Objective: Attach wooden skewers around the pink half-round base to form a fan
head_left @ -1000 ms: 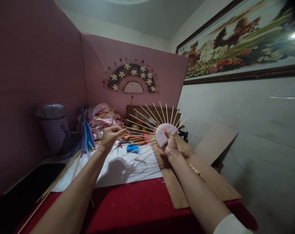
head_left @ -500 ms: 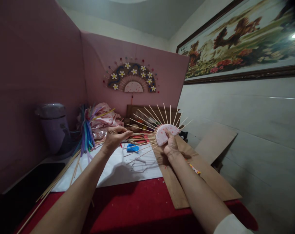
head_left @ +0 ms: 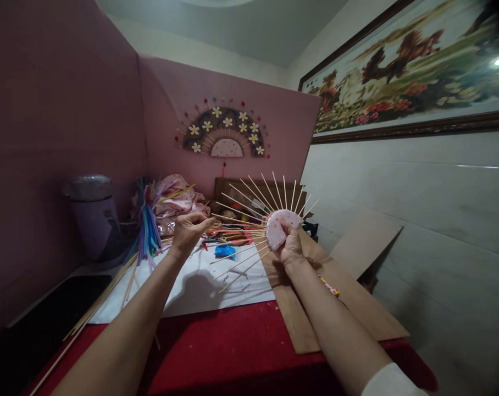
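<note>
My right hand (head_left: 289, 246) grips a half-round pad (head_left: 276, 227) covered in pale pink spotted cloth, thumb on its front face. Several thin wooden sticks (head_left: 255, 192) fan out from the pad's curved edge, upward and to the left. On the left, my left hand (head_left: 188, 234) is closed in a pinch beside the tips of the left-pointing sticks. Whatever lies between its fingertips is too fine to make out. Both hands are above the table. Below the sticks lies a small blue packet (head_left: 225, 251) on a white sheet (head_left: 192, 291).
A finished fan with white flowers (head_left: 227, 122) hangs on the pink partition. Colourful pipe cleaners (head_left: 147, 225), long sticks (head_left: 96, 302) and a lilac appliance (head_left: 93, 220) stand or lie left. Cardboard (head_left: 299, 324) covers the right of the red tablecloth (head_left: 216, 352).
My left hand has shifted a little to the left. The pad and its sticks have turned slightly anticlockwise in my right hand, which stays nearly in place.
</note>
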Motion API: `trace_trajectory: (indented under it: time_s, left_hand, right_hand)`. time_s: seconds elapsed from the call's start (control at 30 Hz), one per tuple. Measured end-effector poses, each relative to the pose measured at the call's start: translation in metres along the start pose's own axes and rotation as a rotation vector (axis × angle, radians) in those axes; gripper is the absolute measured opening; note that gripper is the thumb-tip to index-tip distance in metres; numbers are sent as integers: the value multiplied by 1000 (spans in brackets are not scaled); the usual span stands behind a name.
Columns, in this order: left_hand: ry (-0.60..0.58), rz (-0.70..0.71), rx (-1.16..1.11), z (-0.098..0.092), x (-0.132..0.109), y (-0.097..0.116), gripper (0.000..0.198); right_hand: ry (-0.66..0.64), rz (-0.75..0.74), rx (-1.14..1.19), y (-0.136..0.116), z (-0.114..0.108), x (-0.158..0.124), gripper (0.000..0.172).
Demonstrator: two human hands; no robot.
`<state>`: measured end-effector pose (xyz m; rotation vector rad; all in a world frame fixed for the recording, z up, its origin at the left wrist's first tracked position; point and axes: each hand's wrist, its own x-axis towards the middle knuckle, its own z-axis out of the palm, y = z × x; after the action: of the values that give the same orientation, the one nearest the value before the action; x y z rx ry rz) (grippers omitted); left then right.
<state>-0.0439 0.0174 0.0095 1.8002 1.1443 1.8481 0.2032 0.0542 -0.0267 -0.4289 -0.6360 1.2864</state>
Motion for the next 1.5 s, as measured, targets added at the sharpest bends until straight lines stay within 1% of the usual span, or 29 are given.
trace_trajectory:
  time_s: [0.3, 0.47, 0.63, 0.77, 0.9, 0.97, 1.13, 1.27, 1.37, 1.43, 1.5]
  left_hand:
    - [-36, -95, -44, -1, 3, -10, 28]
    - [-63, -148, -98, -2, 3, -10, 30]
    - [-123, -252, -118, -3, 2, -9, 31]
    - [-192, -287, -99, -6, 3, -17, 32]
    - [-225, -319, -118, -5, 3, -23, 32]
    - [-201, -322, -159, -3, 3, -22, 32]
    - [-50, -265, -268, 1, 5, -14, 24]
    - [35, -215, -288, 2, 7, -10, 23]
    - [115, -166, -281, 2, 6, -5, 23]
    - [146, -137, -269, 1, 5, 1, 22]
    - [141, -131, -252, 0, 4, 5, 22]
  right_hand:
    - [36, 15, 32, -1, 5, -5, 13]
    - [25, 25, 35, -2, 6, -6, 13]
    - [33, 15, 47, -1, 5, -6, 13]
    - [32, 20, 50, -2, 5, -5, 15]
    - [13, 36, 44, -2, 5, -6, 15]
    - [1, 44, 39, -2, 6, -7, 16]
    - [-33, 66, 59, -2, 7, -8, 18]
    - [-71, 93, 75, -2, 8, -7, 19]
    - [-65, 93, 68, 0, 7, -6, 18]
    - [-60, 88, 65, 1, 7, -5, 16]
    - [-77, 63, 73, 1, 6, -4, 15]
